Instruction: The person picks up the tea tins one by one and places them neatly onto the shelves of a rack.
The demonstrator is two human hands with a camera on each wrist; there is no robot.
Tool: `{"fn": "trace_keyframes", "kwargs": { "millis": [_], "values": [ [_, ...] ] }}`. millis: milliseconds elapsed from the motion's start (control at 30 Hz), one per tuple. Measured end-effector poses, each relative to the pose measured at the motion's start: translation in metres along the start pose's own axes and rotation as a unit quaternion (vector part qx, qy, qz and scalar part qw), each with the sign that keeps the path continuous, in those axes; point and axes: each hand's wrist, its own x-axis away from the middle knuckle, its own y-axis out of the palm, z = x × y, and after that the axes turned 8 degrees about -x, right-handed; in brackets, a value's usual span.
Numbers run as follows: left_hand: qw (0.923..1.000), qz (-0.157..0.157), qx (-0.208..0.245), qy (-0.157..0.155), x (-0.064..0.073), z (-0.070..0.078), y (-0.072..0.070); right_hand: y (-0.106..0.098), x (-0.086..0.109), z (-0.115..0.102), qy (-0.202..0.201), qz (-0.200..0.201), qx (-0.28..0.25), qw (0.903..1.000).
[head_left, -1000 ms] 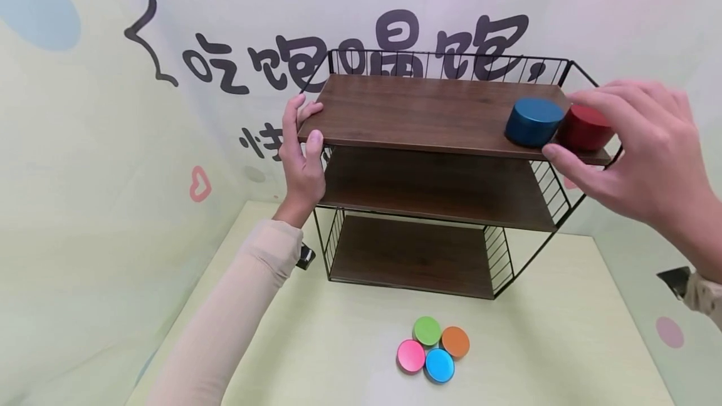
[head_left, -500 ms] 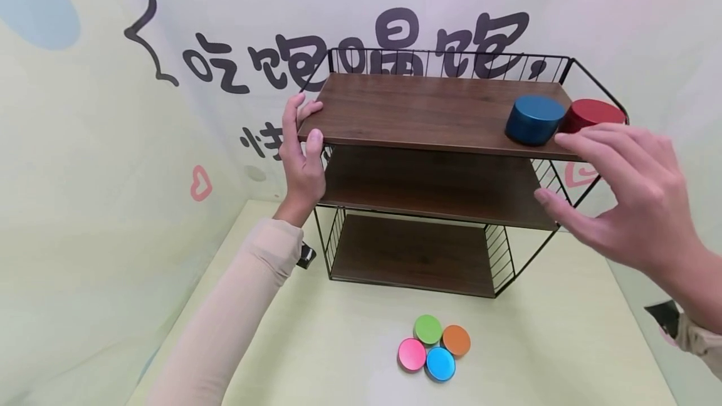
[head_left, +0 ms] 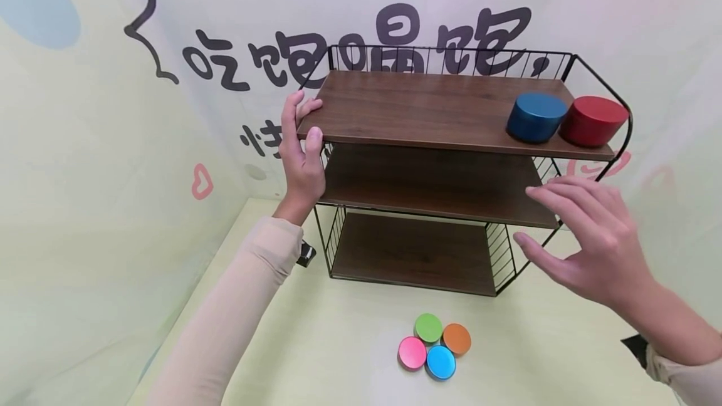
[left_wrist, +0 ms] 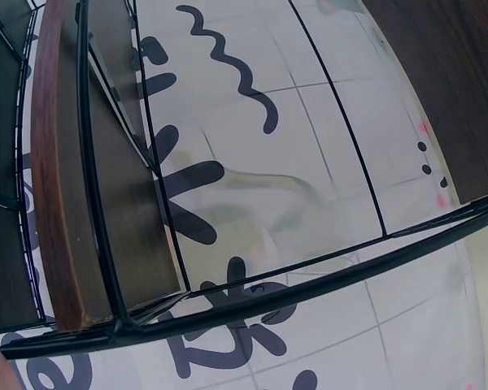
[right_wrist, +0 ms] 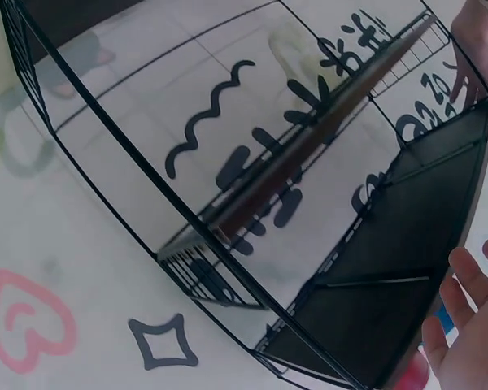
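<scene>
My left hand [head_left: 303, 165] grips the left end of the top board of a three-tier wire-framed shelf rack [head_left: 417, 111], thumb at its front edge. A dark blue round tin [head_left: 536, 119] and a red round tin [head_left: 593, 123] stand side by side at the right end of that board. My right hand [head_left: 592, 243] hangs in front of the rack's right side, below the red tin, with its fingers apart and holding nothing. In the right wrist view, fingers of the right hand [right_wrist: 464, 325] show near the board's edge, with the tins mostly hidden behind.
On the pale table [head_left: 316, 343] before the rack sit several smaller round tins in a cluster: green [head_left: 428, 328], orange [head_left: 456, 339], pink [head_left: 412, 353] and light blue [head_left: 440, 363]. A printed cloth backdrop [head_left: 186, 111] hangs behind.
My right hand has come away from the red tin and moved down and slightly left, leaving that tin on the top board. My left hand stays on the rack.
</scene>
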Motion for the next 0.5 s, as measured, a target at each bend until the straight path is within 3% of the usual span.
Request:
{"fn": "trace_keyframes", "kwargs": {
  "millis": [267,500],
  "values": [
    [1.0000,0.001,0.004,0.004,-0.001,-0.001,0.000,0.008,0.025,0.001,0.005,-0.040,-0.013,0.9991],
    [1.0000,-0.001,0.000,0.003,0.000,-0.001,0.000,0.015,0.055,0.003,0.037,-0.097,-0.011,0.9946]
  ]
}}
